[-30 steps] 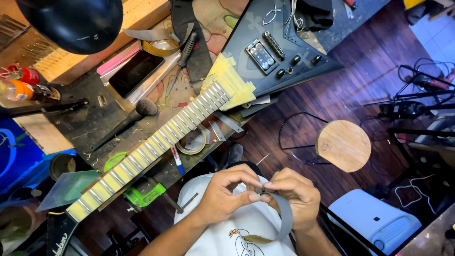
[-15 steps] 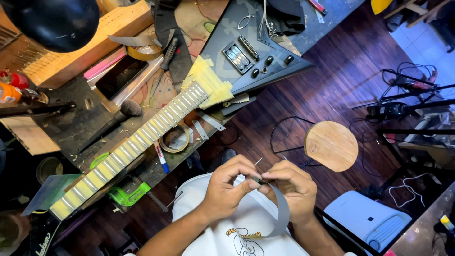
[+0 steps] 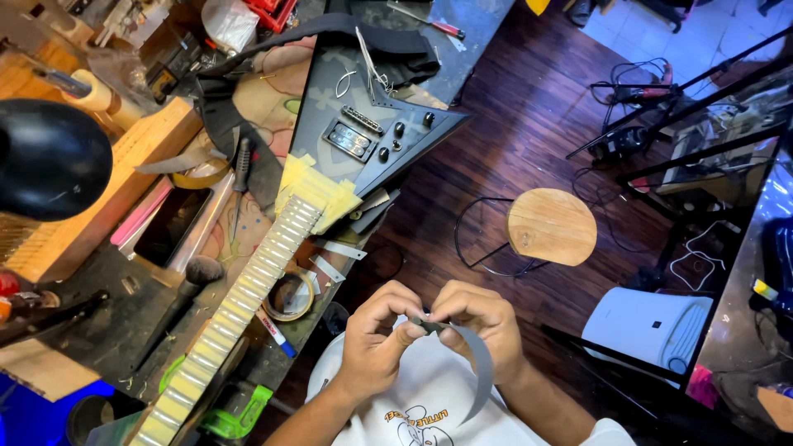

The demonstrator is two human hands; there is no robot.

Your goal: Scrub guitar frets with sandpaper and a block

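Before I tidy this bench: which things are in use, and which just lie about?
In use: left hand and right hand pinching a grey strip; taped guitar neck.

Lying about: tape roll, brush, marker, wooden stool.

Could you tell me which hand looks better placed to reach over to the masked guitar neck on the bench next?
Probably the left hand. It sits on the bench side, closer to the guitar neck, while the right hand is farther away with the grey strip curving down from it. Both currently pinch that strip.

Bare left hand & right hand, forearms uncovered, no rings/watch seen, white T-shirt w/ black-and-yellow cartoon print on chest
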